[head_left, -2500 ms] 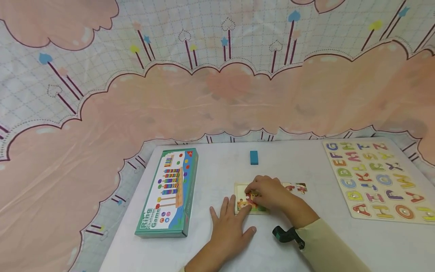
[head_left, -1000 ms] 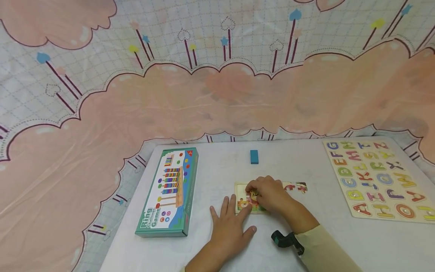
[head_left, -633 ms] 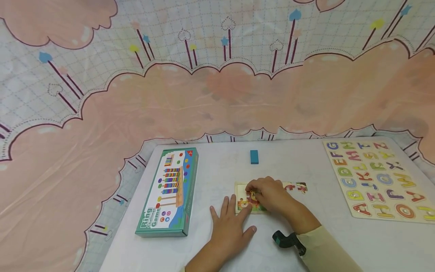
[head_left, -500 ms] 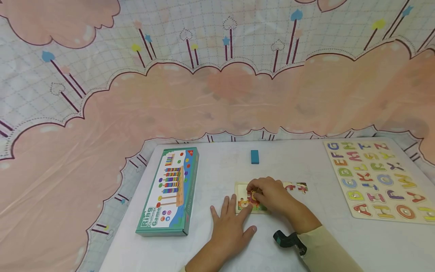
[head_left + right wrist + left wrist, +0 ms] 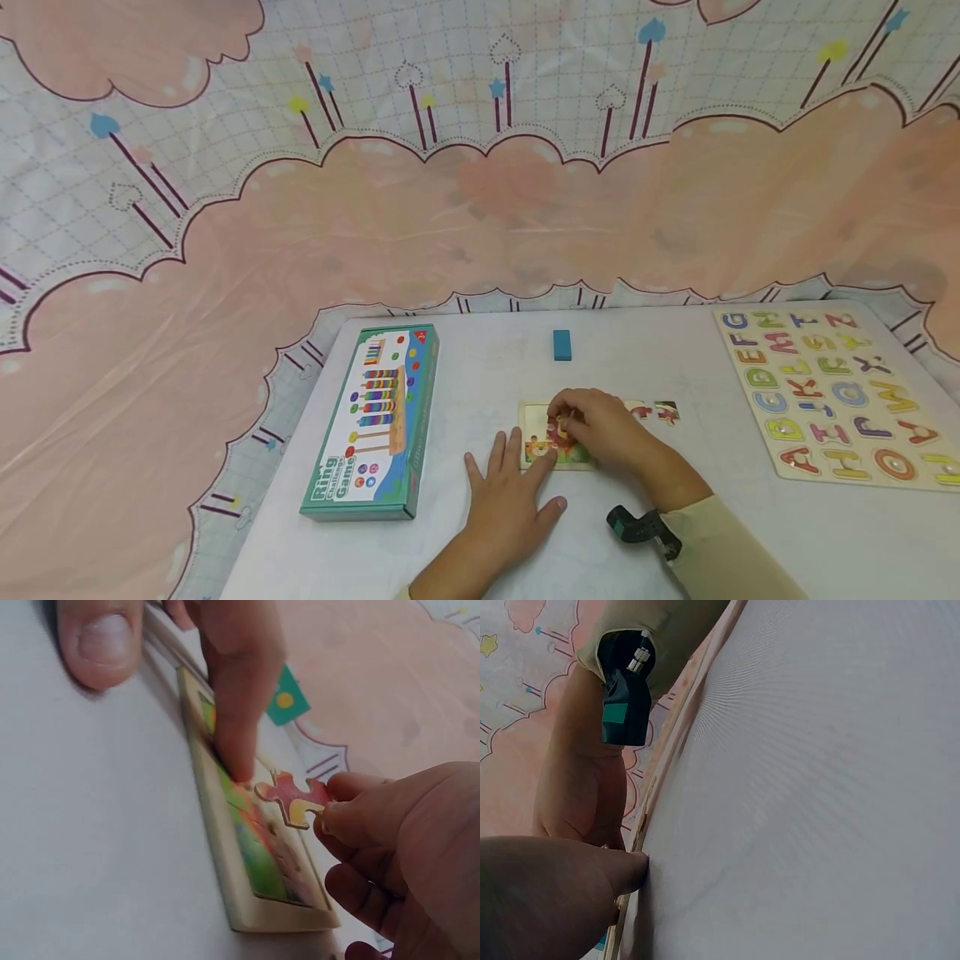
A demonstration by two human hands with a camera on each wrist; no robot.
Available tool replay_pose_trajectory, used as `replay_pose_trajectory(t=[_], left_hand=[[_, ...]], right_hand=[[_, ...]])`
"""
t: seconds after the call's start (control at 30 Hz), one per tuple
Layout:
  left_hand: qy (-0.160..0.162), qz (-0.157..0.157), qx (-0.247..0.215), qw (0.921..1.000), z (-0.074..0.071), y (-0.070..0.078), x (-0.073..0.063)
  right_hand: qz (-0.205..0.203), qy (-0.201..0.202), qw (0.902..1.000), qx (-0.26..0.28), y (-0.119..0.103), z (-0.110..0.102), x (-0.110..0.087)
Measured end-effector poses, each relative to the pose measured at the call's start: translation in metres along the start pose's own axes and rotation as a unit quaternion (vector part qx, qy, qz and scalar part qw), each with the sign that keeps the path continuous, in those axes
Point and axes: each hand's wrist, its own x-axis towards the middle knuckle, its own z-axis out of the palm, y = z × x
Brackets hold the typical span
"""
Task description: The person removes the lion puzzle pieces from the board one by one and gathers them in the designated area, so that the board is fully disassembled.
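A small jigsaw puzzle board with a pale wooden frame lies on the table, with several colourful pieces set in its lower part. My right hand is over its right side. Between thumb and index finger it pinches a red and yellow puzzle piece, tilted just above the board in the right wrist view. My left hand lies flat with fingers spread, index fingertip on the fitted pieces and thumb on the tablecloth. In the left wrist view, the left thumb hides part of the board's edge.
Loose puzzle pieces lie right of the board, partly behind my right hand. A blue block sits farther back. A green Ring Challenge Game box stands at left, an alphabet board at right. A patterned cloth hangs behind.
My right hand has shifted slightly right over the board, and the piece in its fingers is tilted up more. My left hand stays in place.
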Motion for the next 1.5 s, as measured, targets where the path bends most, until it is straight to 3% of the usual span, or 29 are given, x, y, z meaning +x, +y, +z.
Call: replay_pose_trajectory(t=[0.2,0.6,1.5], left_hand=[[-0.005,-0.002,-0.001,1.0,0.0,0.001,0.0],[-0.005,0.0,-0.008,1.0,-0.001,-0.001,0.0],[-0.002,-0.006,-0.018,0.9998,-0.001,-0.001,-0.001]], right_hand=[[0.012,-0.003,0.9988,0.047,0.005,-0.013,-0.004],[0.059,-0.006,0.995,0.081,0.017,-0.03,-0.015],[0.085,0.01,0.995,0.05,0.047,-0.052,-0.044]])
